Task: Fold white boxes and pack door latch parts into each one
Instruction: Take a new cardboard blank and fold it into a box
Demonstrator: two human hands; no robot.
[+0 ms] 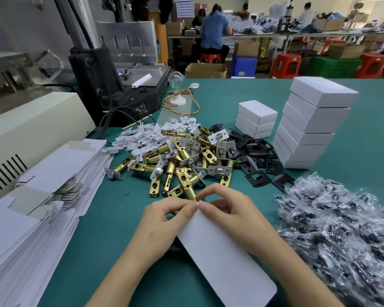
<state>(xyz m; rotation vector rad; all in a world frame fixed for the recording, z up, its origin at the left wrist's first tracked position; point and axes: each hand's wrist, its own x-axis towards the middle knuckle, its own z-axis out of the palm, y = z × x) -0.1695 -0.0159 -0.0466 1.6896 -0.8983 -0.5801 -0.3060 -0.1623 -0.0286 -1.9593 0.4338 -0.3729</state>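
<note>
Cardboard first: our white box blank (222, 251) slants over the green surface (120, 240) right before us, thin and light, stiff enough to crease yet easy to dent, so we judge its edges and flaps the best hold. Our left hand (162, 220) and right hand (233, 213) both pinch its far end. Just beyond lie the brass latch parts (182, 165), surely heavier and hard, with black plates (255, 151) beside them. Folded boxes (308, 129) stand at right, flat blanks (42, 196) at left. Behind, people (214, 27) sit at work across the open workshop
</note>
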